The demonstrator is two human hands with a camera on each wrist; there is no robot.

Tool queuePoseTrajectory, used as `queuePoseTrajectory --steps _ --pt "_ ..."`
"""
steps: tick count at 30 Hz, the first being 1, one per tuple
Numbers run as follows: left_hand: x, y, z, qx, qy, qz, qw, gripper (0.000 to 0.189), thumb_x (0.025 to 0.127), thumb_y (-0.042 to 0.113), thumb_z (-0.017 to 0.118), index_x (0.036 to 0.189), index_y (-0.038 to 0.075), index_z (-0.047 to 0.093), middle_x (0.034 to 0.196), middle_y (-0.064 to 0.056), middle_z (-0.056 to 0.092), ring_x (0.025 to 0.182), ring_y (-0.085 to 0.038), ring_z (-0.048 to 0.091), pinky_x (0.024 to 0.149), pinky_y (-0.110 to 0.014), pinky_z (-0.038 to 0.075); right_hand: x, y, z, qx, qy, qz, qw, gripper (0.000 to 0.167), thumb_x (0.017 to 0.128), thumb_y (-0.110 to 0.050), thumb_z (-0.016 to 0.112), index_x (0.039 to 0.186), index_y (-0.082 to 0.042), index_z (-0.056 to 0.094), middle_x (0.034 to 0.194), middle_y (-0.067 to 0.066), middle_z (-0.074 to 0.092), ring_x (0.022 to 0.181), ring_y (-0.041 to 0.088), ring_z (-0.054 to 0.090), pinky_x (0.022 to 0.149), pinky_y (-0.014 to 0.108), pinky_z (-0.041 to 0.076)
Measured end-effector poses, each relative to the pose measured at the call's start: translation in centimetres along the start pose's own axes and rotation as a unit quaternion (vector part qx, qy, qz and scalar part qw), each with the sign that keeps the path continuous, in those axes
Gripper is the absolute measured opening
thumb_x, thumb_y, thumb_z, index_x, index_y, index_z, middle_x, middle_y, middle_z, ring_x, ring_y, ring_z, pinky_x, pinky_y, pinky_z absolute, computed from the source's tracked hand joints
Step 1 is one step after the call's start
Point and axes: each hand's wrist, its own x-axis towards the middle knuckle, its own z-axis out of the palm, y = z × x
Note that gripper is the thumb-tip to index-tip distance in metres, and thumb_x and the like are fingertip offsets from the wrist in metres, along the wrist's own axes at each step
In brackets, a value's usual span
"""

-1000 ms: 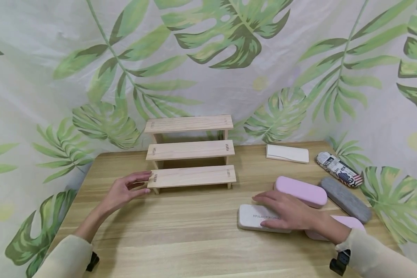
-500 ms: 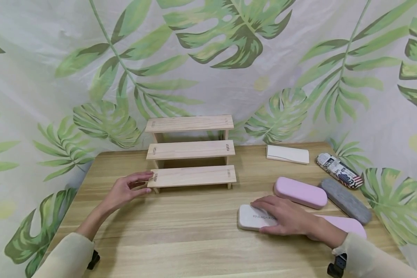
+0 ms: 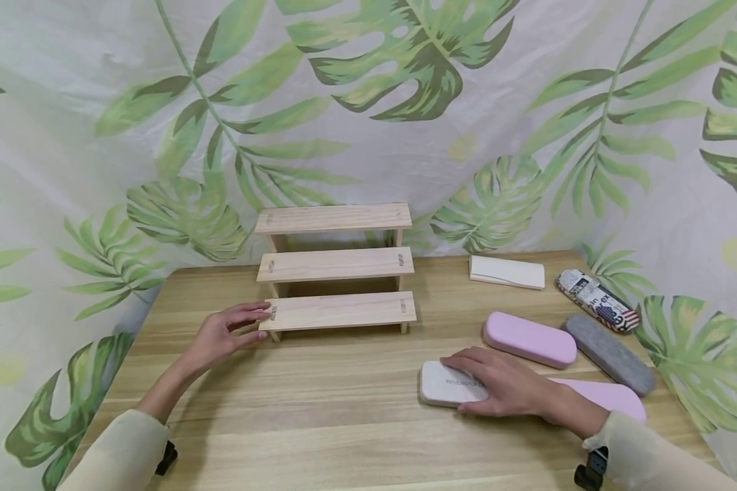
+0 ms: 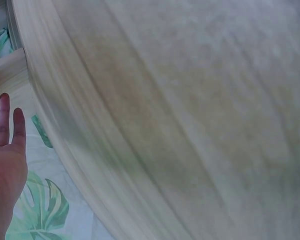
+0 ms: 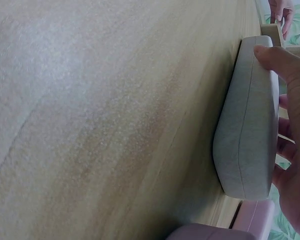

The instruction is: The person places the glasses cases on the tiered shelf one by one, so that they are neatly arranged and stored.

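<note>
Head view: my left hand (image 3: pixel 224 333), fingers loosely parted, holding nothing, is at the wooden riser's (image 3: pixel 334 264) left end; rightward, on the table (image 3: pixel 319 416), my right hand (image 3: pixel 506 382), spread above it a second ago, now grips the pale grey glasses case (image 3: pixel 448 383), securing it.

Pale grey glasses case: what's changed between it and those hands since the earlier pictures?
The right hand has lowered onto the pale grey glasses case, its thumb shifting from over the top to the near side, and now grips it. The case hasn't visibly moved. The left hand stays at the left end of the three-step wooden riser.
</note>
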Motion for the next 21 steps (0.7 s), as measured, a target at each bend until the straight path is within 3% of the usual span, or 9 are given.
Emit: queuePoseTrajectory --steps 6,10,14,21 --pt "-0.03 -0.29 0.09 0.008 0.009 0.007 0.9999 0.034 0.091 0.005 0.084 0.125 0.008 0.078 0.141 -0.012 0.068 0.127 -0.027 0.066 0.098 -0.036 0.058 0.05 0.06 0.13 0.007 0.002 0.000 1.0000 0.082 0.082 -0.051 0.090 0.147 -0.012 0.061 0.131 0.000 0.066 0.115 0.013 0.064 0.092 0.037 0.058" --pt "0.13 -0.23 0.12 0.034 0.010 0.010 0.9993 0.033 0.091 0.008 0.085 0.124 0.010 0.079 0.139 -0.009 0.070 0.121 -0.030 0.070 0.098 -0.024 0.057 -0.04 0.10 0.16 0.013 0.005 0.001 0.9999 0.081 0.081 -0.050 0.091 0.146 -0.011 0.063 0.129 0.000 0.067 0.113 0.013 0.065 0.090 0.036 0.059" --pt "0.20 -0.13 0.08 0.052 0.010 0.006 0.9986 0.034 0.091 0.010 0.085 0.124 0.011 0.079 0.138 -0.007 0.071 0.121 -0.032 0.069 0.100 -0.008 0.046 -0.09 0.20 0.07 0.026 0.012 -0.007 0.9996 0.081 0.079 -0.047 0.093 0.144 -0.010 0.063 0.129 0.001 0.067 0.112 0.013 0.066 0.088 0.034 0.059" --pt "0.15 -0.11 -0.08 0.048 0.006 0.005 0.9988 0.034 0.091 0.010 0.085 0.125 0.010 0.079 0.138 -0.009 0.071 0.121 -0.035 0.069 0.100 -0.007 0.045 -0.03 0.35 -0.12 0.041 0.020 -0.016 0.9988 0.079 0.078 -0.044 0.094 0.142 -0.009 0.065 0.128 0.002 0.068 0.110 0.013 0.066 0.086 0.034 0.059"
